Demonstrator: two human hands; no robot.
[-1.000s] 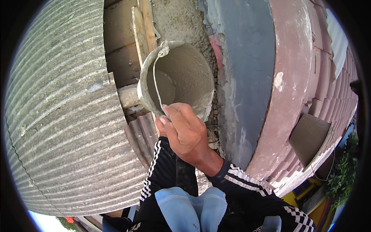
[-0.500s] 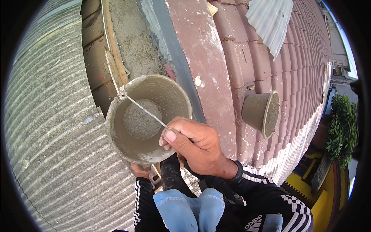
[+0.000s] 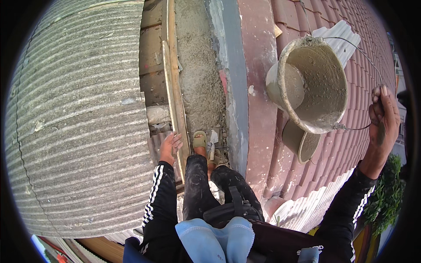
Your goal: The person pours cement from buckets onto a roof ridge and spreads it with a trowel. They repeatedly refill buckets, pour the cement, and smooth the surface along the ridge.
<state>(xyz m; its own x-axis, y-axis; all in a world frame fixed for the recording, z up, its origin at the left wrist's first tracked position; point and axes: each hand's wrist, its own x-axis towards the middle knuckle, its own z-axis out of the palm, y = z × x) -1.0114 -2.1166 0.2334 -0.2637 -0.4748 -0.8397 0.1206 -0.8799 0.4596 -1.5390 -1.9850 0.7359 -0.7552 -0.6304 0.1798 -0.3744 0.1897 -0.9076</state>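
Observation:
My right hand [image 3: 385, 116] is out at the far right, its fingers curled on the wire handle of a mortar-coated bucket [image 3: 276, 85]. The bucket is tilted over the red roof tiles, its mouth facing right, with grey residue inside. My left hand [image 3: 170, 148] holds nothing; its fingers are apart beside a wooden board [image 3: 172, 96]. A trowel [image 3: 213, 139] lies by my sandalled feet, at the near end of a strip of wet concrete [image 3: 197, 65].
Behind the held bucket, a second bucket [image 3: 302, 142] lies tipped on the tiles [image 3: 285, 48]. Corrugated grey roofing [image 3: 83, 131] spans the left. A painted ledge [image 3: 258, 131] borders the concrete channel. A pale corrugated sheet [image 3: 344, 41] lies at the upper right.
The bucket has swung from in front of me to the right, over the tiles, with my right hand on its handle. My left hand has come off its underside and is open.

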